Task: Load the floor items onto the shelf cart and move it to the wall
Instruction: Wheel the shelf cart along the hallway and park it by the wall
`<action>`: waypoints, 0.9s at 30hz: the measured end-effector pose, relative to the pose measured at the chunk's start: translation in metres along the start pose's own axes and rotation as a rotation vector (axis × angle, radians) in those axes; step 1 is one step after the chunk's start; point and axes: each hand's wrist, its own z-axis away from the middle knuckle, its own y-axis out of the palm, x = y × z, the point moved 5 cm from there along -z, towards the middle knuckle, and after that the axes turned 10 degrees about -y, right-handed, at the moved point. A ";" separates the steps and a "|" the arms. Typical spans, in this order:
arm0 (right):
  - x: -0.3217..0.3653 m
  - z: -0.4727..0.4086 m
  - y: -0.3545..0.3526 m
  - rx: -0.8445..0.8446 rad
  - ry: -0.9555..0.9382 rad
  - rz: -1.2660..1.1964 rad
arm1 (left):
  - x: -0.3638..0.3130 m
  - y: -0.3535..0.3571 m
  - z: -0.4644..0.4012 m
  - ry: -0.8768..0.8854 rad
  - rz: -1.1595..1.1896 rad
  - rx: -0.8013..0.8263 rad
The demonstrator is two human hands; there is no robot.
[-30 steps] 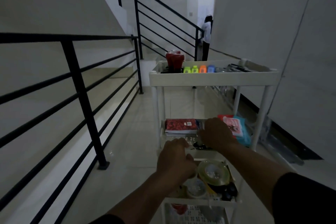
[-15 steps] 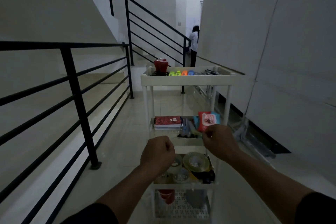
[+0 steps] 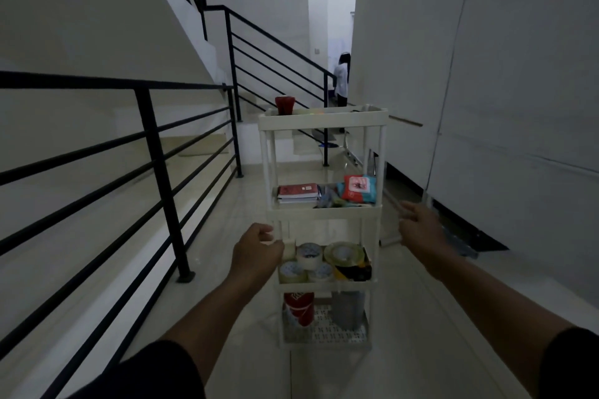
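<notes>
The white four-tier shelf cart (image 3: 324,122) stands on the tiled floor ahead of me. A red cup (image 3: 285,104) sits on its top tier. The second tier holds a red notebook (image 3: 298,191) and a wipes pack (image 3: 358,186). Tape rolls (image 3: 309,256) fill the third tier. A red can (image 3: 299,308) and a grey container (image 3: 346,309) stand on the bottom tier. My left hand (image 3: 257,249) is curled against the cart's left front post at third-tier height; a grip is unclear. My right hand (image 3: 418,227) hovers to the right of the cart, fingers apart, apart from it.
A black metal railing (image 3: 155,152) runs along the left, with more railing and stairs (image 3: 275,52) behind the cart. White wall panels (image 3: 486,107) line the right side. A person in white (image 3: 342,81) stands far down the corridor. A floor strip runs between railing and panels.
The cart has rolled farther from me down the corridor. Both hands have left the second-tier rim; the right hand has come off to the right, and the left now sits lower, by the post.
</notes>
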 end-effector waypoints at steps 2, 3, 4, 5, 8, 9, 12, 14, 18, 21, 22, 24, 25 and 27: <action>-0.022 -0.010 0.004 0.052 0.110 -0.090 | 0.011 0.009 -0.022 -0.121 0.085 0.055; -0.031 -0.016 0.007 0.077 0.140 -0.097 | 0.015 0.015 -0.035 -0.172 0.119 0.086; -0.042 -0.023 0.012 0.097 0.159 -0.098 | 0.017 0.022 -0.048 -0.214 0.140 0.111; -0.051 -0.030 0.018 0.116 0.169 -0.090 | 0.019 0.029 -0.063 -0.238 0.162 0.129; -0.074 -0.052 0.040 0.128 0.177 -0.126 | 0.022 0.050 -0.100 -0.263 0.239 0.128; -0.080 -0.059 0.047 0.112 0.179 -0.147 | 0.025 0.057 -0.112 -0.263 0.268 0.113; -0.092 -0.078 0.069 0.058 0.165 -0.213 | 0.031 0.072 -0.135 -0.254 0.324 0.047; -0.100 -0.086 0.085 0.043 0.162 -0.242 | 0.038 0.081 -0.143 -0.245 0.363 0.046; -0.115 -0.088 0.100 -0.065 0.132 -0.255 | 0.048 0.088 -0.147 -0.150 0.396 0.013; -0.136 -0.076 0.102 -0.175 0.133 -0.222 | 0.069 0.087 -0.153 -0.121 0.423 -0.037; -0.148 -0.070 0.103 -0.202 0.174 -0.193 | 0.081 0.089 -0.155 -0.145 0.430 -0.055; -0.178 -0.053 0.109 -0.196 0.309 -0.146 | 0.112 0.097 -0.153 -0.245 0.408 -0.056; -0.194 -0.045 0.114 -0.158 0.373 -0.129 | 0.129 0.102 -0.151 -0.306 0.393 -0.035; -0.222 -0.030 0.124 -0.051 0.475 -0.110 | 0.158 0.117 -0.146 -0.422 0.379 0.041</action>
